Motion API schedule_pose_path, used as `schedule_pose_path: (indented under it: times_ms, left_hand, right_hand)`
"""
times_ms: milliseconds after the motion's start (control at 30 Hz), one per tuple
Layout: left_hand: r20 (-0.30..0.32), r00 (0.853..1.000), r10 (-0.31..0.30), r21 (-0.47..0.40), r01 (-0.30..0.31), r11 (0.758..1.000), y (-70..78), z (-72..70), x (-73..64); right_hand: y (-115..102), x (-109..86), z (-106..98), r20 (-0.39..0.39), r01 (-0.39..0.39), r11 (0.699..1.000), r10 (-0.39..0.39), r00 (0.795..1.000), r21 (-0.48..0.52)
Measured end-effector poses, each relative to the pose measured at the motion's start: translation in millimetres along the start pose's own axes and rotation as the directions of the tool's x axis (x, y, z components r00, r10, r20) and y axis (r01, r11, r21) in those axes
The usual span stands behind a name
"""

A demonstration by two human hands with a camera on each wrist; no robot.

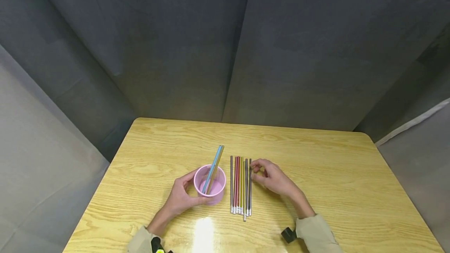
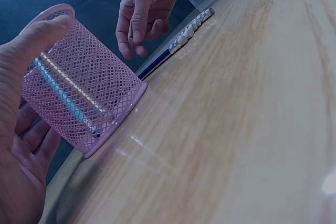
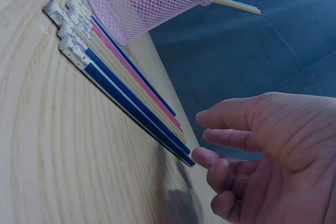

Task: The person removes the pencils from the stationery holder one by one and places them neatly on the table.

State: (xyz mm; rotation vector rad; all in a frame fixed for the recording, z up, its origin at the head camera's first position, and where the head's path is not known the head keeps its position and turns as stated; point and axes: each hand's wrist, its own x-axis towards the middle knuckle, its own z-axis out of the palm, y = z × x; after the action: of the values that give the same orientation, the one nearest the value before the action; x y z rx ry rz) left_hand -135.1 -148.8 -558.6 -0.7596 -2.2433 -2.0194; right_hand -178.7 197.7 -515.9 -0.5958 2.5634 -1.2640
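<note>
My left hand (image 1: 179, 197) grips a pink mesh pencil cup (image 1: 219, 199), thumb at its rim and fingers around its far side in the left wrist view. Inside the cup lean a light blue pencil (image 1: 215, 160) and a yellow pencil (image 1: 218, 163), both poking above the rim. To the right of the cup, several dark blue, red and yellow pencils (image 1: 240, 186) lie side by side, silvery eraser ends toward me. Beside their far ends hovers my right hand (image 1: 275, 179), fingers loosely bent, holding nothing; the right wrist view shows a small gap between fingertips and pencils.
Everything stands on a light wood-grain table (image 1: 334, 186) with rounded far corners. Dark grey cloth (image 1: 175, 50) hangs behind it, and paler cloth (image 1: 42, 167) hangs at the left side. A dark wrist device (image 1: 289, 235) sits by the right sleeve.
</note>
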Motion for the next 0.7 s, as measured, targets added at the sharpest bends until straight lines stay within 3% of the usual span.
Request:
schedule_pose_path:
  times_ms: [200,400,700]
  left_hand:
    - [-0.001,1.0,-0.001,0.003,0.001,1.0,0.0,-0.1,0.0]
    - [-0.002,1.0,0.0,-0.006,0.0,1.0,0.1,0.3,0.7]
    - [-0.001,1.0,-0.001,-0.006,0.001,1.0,-0.3,0.1,0.6]
  right_hand:
    - [-5.5,-1.6,-0.2,-0.028,0.031,0.999,-0.031,0.999,0.013]
    - [-18.8,-1.2,2.7,-0.1,0.124,0.992,-0.121,0.988,0.032]
    - [-39.3,2.3,11.9,-0.187,0.349,0.932,-0.329,0.926,0.091]
